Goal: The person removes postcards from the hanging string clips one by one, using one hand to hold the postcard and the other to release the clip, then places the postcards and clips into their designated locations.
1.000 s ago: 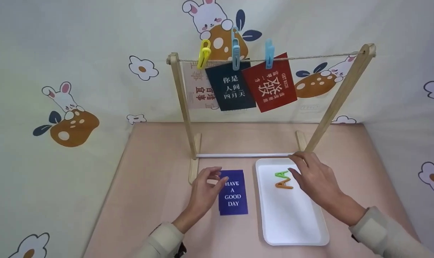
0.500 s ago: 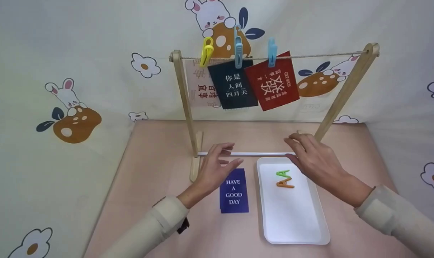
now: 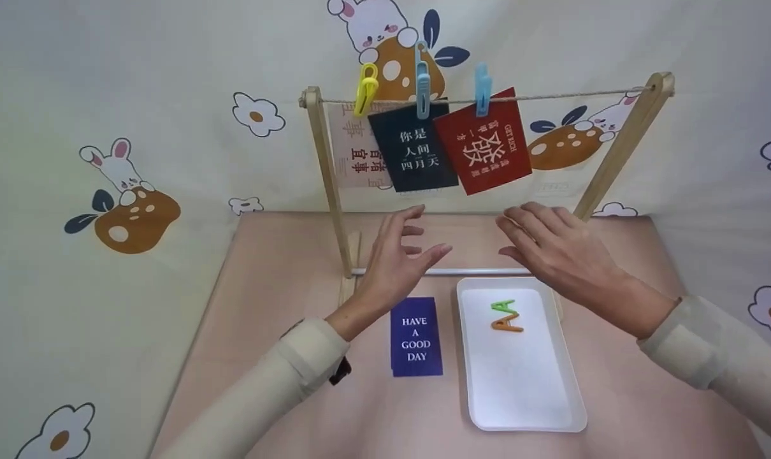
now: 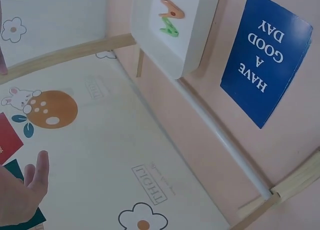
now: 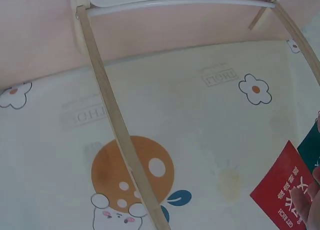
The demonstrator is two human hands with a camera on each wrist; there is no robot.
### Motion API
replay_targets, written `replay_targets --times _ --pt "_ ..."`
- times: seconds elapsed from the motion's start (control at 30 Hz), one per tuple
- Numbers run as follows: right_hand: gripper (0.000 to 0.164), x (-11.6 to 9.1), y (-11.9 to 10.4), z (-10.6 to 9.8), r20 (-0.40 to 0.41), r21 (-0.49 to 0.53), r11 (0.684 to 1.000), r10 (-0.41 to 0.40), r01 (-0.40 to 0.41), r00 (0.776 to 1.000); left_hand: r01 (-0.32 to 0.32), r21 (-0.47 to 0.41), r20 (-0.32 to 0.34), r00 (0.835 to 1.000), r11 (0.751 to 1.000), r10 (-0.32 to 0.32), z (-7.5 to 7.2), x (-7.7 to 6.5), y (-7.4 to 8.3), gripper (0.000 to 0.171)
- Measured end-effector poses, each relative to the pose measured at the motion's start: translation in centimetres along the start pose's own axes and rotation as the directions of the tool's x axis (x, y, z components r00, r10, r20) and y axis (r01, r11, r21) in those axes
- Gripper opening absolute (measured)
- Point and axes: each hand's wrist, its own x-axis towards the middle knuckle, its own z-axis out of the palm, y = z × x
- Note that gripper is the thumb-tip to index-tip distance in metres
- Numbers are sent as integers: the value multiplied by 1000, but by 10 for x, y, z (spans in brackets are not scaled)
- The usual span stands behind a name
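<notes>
My left hand (image 3: 398, 258) is raised above the blue card (image 3: 417, 338), fingers loosely bent and thumb apart, with nothing in it. Opposite it, my right hand (image 3: 557, 255) hovers over the far end of the white tray (image 3: 526, 408), also holding nothing. Both are below the cards on the string (image 3: 576, 95). A yellow clothespin (image 3: 365, 90) is on the string at the pale pink card (image 3: 359, 162). Light blue clothespins hold the dark green card (image 3: 417, 150) and the red card (image 3: 487, 146), both hanging tilted. In the tray lie a green clothespin (image 3: 503, 305) and an orange clothespin (image 3: 506, 323).
The wooden frame's left post (image 3: 327, 178) and right post (image 3: 627, 146) carry the string. A white rod (image 3: 468, 272) joins them low down, behind the tray. A pale cloth (image 3: 188, 76) printed with rabbits and flowers stands behind the pink table (image 3: 264, 255).
Both hands have risen from near the blue card and the tray toward the hanging cards. The cards, clothespins and tray keep their places.
</notes>
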Motion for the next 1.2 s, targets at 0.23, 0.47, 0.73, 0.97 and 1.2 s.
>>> replay_targets --times 0.23,0.47,0.73,0.97,1.2 --pt "48 28 20 -25 62 -33 999 -5 7 998 -29 -60 -15 999 998 28 3 17 21 73" --pt "61 53 34 -34 -6 -49 996 68 -68 998 -19 -94 -84 996 995 11 11 32 37 72" --pt "72 75 53 -40 -126 91 987 147 -136 981 -11 -165 -136 991 986 -12 15 46 49 74" --pt "72 97 73 -46 -146 162 968 214 -190 966 -2 -235 -175 984 972 -41 20 58 50 76" --pt "72 116 82 -53 -53 225 941 272 -254 961 6 -236 -176 983 972 -48 23 70 51 73"
